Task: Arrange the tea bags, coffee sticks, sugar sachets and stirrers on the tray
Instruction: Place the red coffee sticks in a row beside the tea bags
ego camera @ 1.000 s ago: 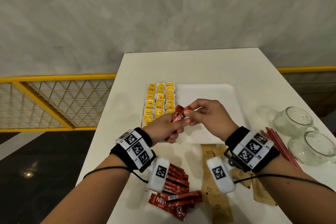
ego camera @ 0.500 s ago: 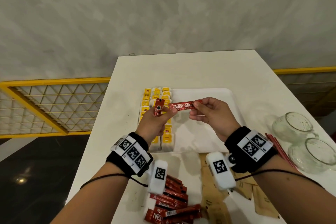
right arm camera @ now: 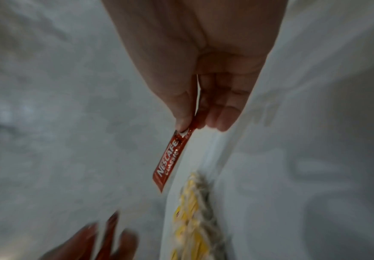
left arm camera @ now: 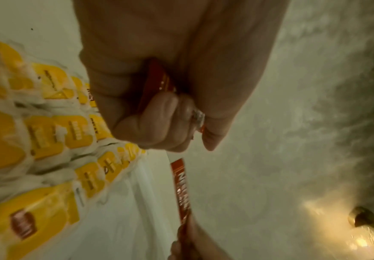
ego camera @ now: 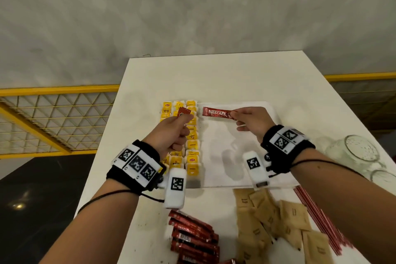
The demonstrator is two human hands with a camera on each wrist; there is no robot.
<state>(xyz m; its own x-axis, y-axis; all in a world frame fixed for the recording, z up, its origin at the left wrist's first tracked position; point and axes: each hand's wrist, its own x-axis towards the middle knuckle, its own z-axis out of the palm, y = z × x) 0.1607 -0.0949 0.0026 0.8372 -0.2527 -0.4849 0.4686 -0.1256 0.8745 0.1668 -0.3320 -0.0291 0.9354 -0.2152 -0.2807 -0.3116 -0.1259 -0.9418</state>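
left hand (ego camera: 171,128) grips mostly hidden coffee stick (ego camera: 183,112) | right hand (ego camera: 250,121) pinches Nescafe stick (ego camera: 216,112) end

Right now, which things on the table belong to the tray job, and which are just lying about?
Job:
tray
tea bags
coffee stick in right hand
coffee stick in left hand
loose coffee sticks
sugar sachets
stirrers

Lying about:
glass jars

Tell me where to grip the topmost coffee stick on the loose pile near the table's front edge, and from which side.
Pinch the topmost coffee stick across its narrow width near the left end, coming from above: it lies flat, overlapping the sticks beneath.
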